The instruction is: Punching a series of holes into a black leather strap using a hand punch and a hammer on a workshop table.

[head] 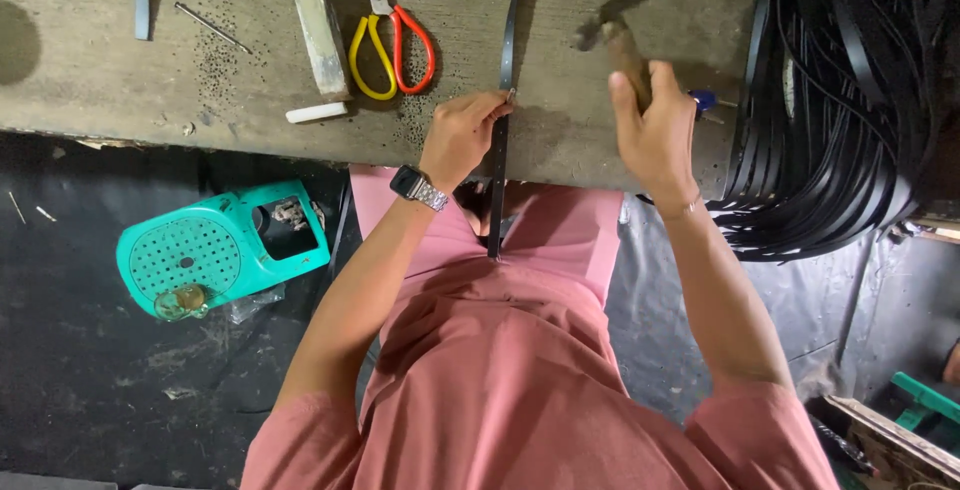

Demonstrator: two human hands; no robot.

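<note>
The left hand (462,135) pinches a narrow black strap (499,170) against the worktop (100,60), its grip closed on the strap close to the near edge. The strap runs straight across the worn surface from the far side and hangs over the edge toward the person's pink shirt (520,350). The right hand (655,135) has its grip closed around the wooden handle of a hammer (615,35), whose blurred head is raised above the worktop just to the right of the strap. Scissors (390,45) with one yellow and one red loop lie to the left of the strap. A heap of black straps (840,130) sits at the right end. A green plastic case (215,250) lies on the dark floor below.
</note>
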